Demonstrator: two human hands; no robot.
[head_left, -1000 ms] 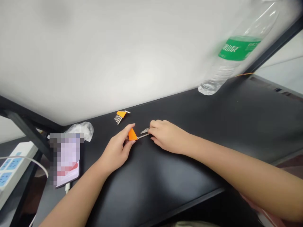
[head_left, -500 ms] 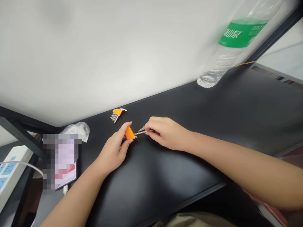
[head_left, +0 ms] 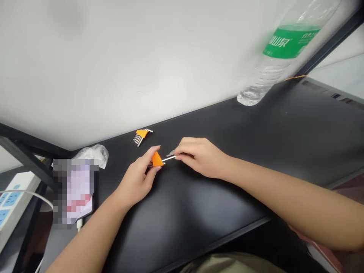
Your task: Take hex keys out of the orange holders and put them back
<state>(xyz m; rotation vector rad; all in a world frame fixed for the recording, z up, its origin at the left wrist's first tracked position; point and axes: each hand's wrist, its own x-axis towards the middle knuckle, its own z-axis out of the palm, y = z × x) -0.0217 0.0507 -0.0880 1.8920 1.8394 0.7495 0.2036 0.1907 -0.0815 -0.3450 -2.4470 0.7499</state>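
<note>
My left hand (head_left: 139, 178) pinches a small orange hex-key holder (head_left: 156, 159) just above the black desk (head_left: 216, 197). My right hand (head_left: 200, 156) is closed on a thin silver hex key (head_left: 170, 158) whose end sits at the holder. A few more loose silver keys (head_left: 171, 153) lie under the right fingertips. A second orange holder with its keys fanned out (head_left: 140, 135) rests farther back, near the white wall.
A clear water bottle with a green label (head_left: 280, 53) stands at the back right. A phone (head_left: 74, 189) with a cable lies at the left, beside crumpled plastic wrap (head_left: 92, 154). A white power strip (head_left: 11, 201) sits at the far left.
Both hands stay at the same spot with the holder and key. My right hand has lifted slightly and drawn the key a little away from the desk.
</note>
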